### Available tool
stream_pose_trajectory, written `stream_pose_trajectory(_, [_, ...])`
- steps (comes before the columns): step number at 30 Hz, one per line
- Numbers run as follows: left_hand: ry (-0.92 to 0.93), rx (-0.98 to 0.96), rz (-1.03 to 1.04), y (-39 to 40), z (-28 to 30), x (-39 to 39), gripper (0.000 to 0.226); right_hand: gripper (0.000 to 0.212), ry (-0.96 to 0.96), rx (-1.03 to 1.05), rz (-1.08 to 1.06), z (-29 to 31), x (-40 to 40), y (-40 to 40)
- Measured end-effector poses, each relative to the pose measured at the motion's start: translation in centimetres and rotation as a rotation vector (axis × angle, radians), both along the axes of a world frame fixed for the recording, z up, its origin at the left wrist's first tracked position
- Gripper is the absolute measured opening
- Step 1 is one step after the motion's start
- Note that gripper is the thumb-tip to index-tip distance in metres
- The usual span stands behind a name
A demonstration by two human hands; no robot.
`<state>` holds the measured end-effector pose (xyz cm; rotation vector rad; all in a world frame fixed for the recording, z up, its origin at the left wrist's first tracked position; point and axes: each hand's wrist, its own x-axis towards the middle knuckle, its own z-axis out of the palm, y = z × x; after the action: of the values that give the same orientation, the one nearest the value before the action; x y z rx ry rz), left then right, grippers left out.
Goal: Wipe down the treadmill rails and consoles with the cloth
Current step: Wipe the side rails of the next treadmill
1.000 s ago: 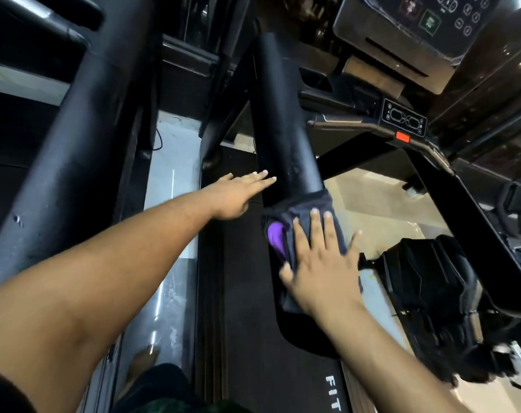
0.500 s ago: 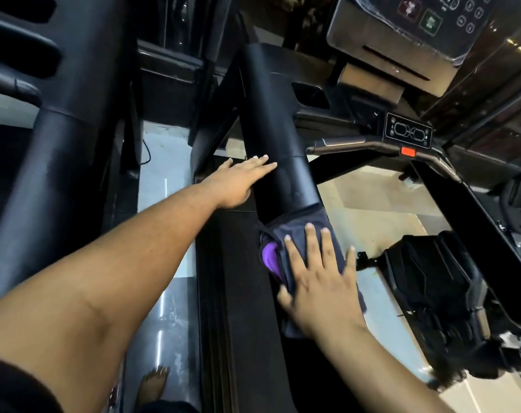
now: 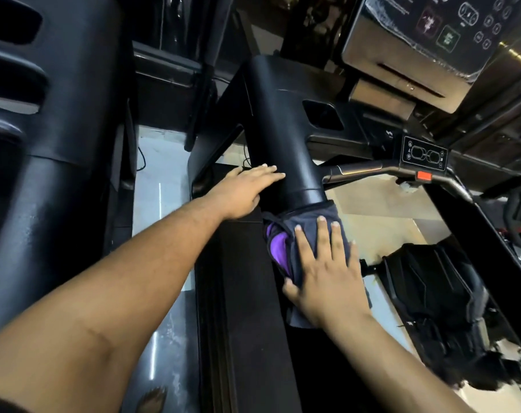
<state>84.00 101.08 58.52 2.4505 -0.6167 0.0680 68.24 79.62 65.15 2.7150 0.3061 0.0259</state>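
A thick black treadmill rail (image 3: 280,138) runs from the middle of the view up toward the console (image 3: 426,34) at the top right. A dark grey cloth (image 3: 307,222) with a purple patch is draped over the rail's near part. My right hand (image 3: 325,272) lies flat on the cloth, fingers spread, pressing it onto the rail. My left hand (image 3: 247,189) rests flat against the rail's left side just above the cloth, fingers together and holding nothing.
A small control panel (image 3: 423,155) with a red tab sits on the silver crossbar (image 3: 360,169) to the right. A black bag (image 3: 432,296) lies on the floor at right. Another treadmill's black rail (image 3: 53,186) stands at left. The belt (image 3: 238,308) runs below.
The view has shifted so the rail and console sit closer. My right hand and the cloth have slid slightly along the rail; my left hand stays against the rail's side.
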Motion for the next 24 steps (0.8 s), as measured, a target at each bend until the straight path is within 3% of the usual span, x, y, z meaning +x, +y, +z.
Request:
stream_pose_trajectory(7, [0.072,0.021,0.080,0.1,1.2,3.2,0.077,0.108,0.060,-0.100,-0.049,0.9,12.1,5.9])
stream_pose_trajectory(13, [0.102,0.025,0.044,0.8,0.6,3.8,0.084,0.098,0.133,-0.210,0.080,0.7,5.8,3.1])
stream_pose_trajectory(17, [0.083,0.056,0.057,1.1,0.8,4.0,0.083,0.100,0.131,-0.271,0.082,0.6,9.3,5.3])
stream_pose_trajectory(20, [0.071,0.059,0.077,1.0,0.9,3.8,0.078,0.087,0.179,-0.479,0.140,-0.3,10.5,7.5])
stream_pose_trajectory(24, [0.083,0.076,0.044,0.3,0.2,1.7,0.082,0.069,0.336,-0.613,0.299,-1.0,4.9,5.5])
